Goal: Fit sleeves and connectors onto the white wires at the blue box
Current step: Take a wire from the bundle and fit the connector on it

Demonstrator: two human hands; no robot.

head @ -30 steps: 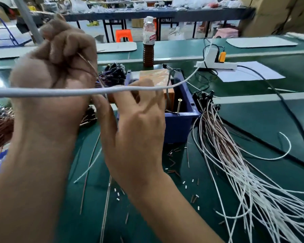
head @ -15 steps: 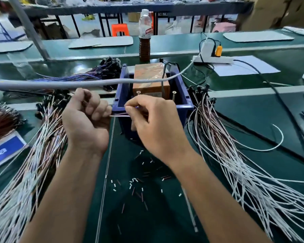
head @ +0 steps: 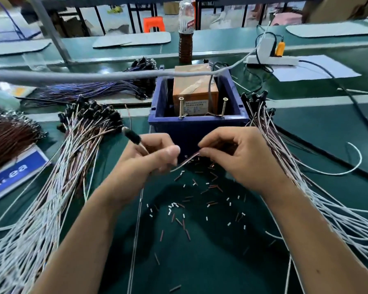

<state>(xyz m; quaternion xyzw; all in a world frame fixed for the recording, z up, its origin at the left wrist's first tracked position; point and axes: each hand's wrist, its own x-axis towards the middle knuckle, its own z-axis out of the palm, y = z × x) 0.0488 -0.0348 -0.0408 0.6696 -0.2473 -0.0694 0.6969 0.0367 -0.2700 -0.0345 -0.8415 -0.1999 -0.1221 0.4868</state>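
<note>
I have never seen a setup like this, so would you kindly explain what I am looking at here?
There is no machine: a person's bare hands, filmed by a camera worn on the head, looking down at a green bench. The left hand grips a wire with a black connector on it; the right hand pinches the thin wire end between them. Ahead stands the blue box. White wire bundles lie on both sides, and small cut sleeve pieces are scattered below the hands.

Single head-worn wide-angle view, looking forward and down, close over hands (head: 200,158) at green bench (head: 200,262).
</note>
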